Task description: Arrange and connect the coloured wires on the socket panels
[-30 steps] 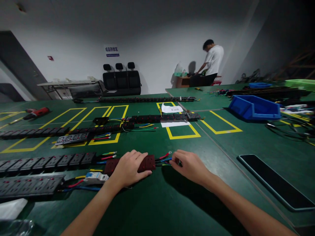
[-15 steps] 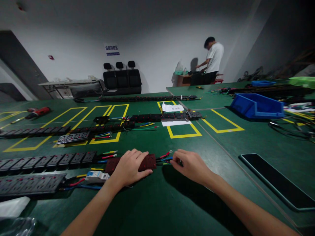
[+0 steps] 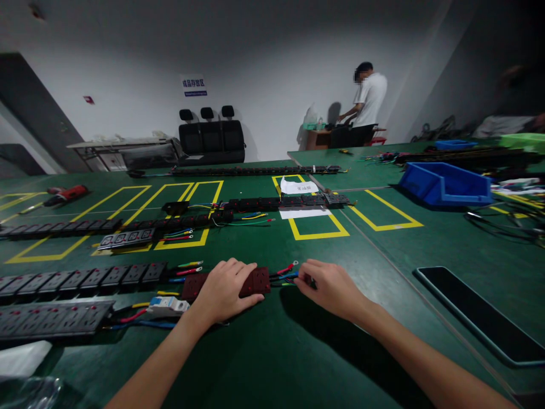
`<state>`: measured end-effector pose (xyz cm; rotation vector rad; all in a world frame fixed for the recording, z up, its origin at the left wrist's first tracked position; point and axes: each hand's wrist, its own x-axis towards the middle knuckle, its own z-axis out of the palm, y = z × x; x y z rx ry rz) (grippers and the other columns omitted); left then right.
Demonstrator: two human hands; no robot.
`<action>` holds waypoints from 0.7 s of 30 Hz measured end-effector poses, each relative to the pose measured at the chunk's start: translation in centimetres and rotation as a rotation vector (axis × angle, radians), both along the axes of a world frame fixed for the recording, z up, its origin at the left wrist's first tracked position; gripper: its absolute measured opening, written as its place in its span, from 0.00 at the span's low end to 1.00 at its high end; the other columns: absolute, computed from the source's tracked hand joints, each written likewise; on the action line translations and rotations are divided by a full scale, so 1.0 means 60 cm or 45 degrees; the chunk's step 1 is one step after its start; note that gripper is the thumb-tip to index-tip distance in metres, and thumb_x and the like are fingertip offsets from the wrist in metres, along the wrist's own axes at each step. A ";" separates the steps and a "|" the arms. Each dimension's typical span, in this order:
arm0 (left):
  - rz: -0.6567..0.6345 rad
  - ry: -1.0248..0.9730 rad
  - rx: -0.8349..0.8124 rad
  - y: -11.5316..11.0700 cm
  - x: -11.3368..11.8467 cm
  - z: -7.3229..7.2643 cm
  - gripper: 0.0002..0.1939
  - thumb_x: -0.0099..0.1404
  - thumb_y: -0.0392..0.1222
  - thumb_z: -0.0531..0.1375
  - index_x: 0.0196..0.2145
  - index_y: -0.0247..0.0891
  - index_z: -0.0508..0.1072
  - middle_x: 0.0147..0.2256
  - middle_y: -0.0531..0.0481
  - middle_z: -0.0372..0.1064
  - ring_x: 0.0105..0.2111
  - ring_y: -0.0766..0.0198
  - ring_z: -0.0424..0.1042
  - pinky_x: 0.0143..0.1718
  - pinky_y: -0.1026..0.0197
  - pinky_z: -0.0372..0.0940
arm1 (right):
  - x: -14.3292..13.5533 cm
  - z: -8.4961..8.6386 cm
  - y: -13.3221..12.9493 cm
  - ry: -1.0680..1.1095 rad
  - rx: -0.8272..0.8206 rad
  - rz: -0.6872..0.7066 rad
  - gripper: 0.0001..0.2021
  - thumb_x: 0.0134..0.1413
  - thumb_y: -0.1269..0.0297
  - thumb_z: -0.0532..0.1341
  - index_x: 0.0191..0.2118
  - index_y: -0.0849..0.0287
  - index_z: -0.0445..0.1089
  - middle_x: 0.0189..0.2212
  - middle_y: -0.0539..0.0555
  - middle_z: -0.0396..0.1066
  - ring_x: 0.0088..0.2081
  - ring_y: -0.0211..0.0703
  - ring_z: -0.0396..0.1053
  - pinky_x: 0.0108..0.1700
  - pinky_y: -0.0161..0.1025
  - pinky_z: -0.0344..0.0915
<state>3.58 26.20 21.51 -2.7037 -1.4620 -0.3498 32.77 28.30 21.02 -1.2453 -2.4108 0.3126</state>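
My left hand (image 3: 225,291) lies over a dark red socket strip (image 3: 259,280), its fingers wrapped across the top and the thumb along the near edge. From the strip's right end run several wires (image 3: 281,277), one red with a ring terminal. My right hand (image 3: 327,287) is closed in a pinch on the ends of these wires; its fingertips hide the very ends. Left of my left hand sits a white and blue circuit breaker (image 3: 168,307), wired to a black socket strip (image 3: 55,321). Another black socket strip (image 3: 97,281) lies just behind it.
A phone (image 3: 477,312) lies at the right. Behind it stands a blue bin (image 3: 447,184) near black cables (image 3: 511,224). More socket strips (image 3: 255,203) cross the green table (image 3: 374,255). A red drill (image 3: 66,195) rests far left. A person (image 3: 370,105) stands by the wall.
My hands, the red strip and the wires hold their places. At the far right edge, a dim figure has come into view behind the table.
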 end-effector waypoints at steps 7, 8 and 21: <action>0.008 0.018 -0.011 -0.001 0.000 0.001 0.34 0.67 0.62 0.62 0.60 0.34 0.69 0.51 0.39 0.74 0.49 0.47 0.71 0.48 0.47 0.65 | -0.001 -0.002 0.000 -0.012 -0.001 0.005 0.06 0.64 0.66 0.61 0.34 0.56 0.71 0.31 0.49 0.72 0.29 0.38 0.68 0.31 0.37 0.53; 0.005 0.018 -0.007 0.000 0.000 0.001 0.34 0.67 0.62 0.62 0.60 0.34 0.69 0.51 0.39 0.74 0.48 0.47 0.72 0.48 0.47 0.65 | -0.001 -0.002 0.000 -0.012 0.002 0.001 0.06 0.64 0.66 0.61 0.34 0.56 0.71 0.30 0.49 0.72 0.29 0.38 0.68 0.31 0.37 0.53; 0.003 0.013 -0.002 0.000 0.001 0.000 0.34 0.67 0.62 0.62 0.60 0.34 0.69 0.51 0.39 0.74 0.48 0.48 0.72 0.48 0.47 0.65 | 0.000 -0.001 0.000 -0.016 -0.001 0.001 0.06 0.64 0.65 0.61 0.34 0.56 0.71 0.31 0.49 0.72 0.28 0.37 0.68 0.31 0.36 0.53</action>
